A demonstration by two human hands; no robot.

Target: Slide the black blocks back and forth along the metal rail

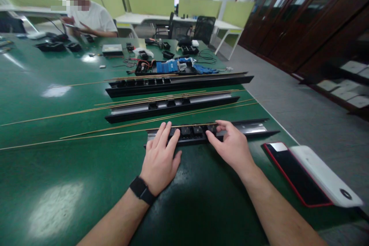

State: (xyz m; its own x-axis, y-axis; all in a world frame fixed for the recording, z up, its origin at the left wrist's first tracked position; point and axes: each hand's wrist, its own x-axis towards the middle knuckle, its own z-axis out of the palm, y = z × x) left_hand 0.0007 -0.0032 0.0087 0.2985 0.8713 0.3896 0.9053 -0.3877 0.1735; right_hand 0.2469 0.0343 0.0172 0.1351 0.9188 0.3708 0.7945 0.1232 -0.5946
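Note:
Nearest to me lies a black channel rail with a shiny inner strip and several black blocks sitting in it. My left hand, with a black watch on the wrist, rests its outstretched fingers across the rail's left part. My right hand has its thumb and fingertips on either side of a black block in the same rail. A thin brass-coloured rod runs from the far left along the rail's top to my right fingertips. The left fingers cover part of the rod and the rail.
Two similar rails, a middle one and a far one, lie beyond, with thin rods beside them. A red-edged phone and a white device lie right. Electronic parts, a blue pack and a seated person are farther back.

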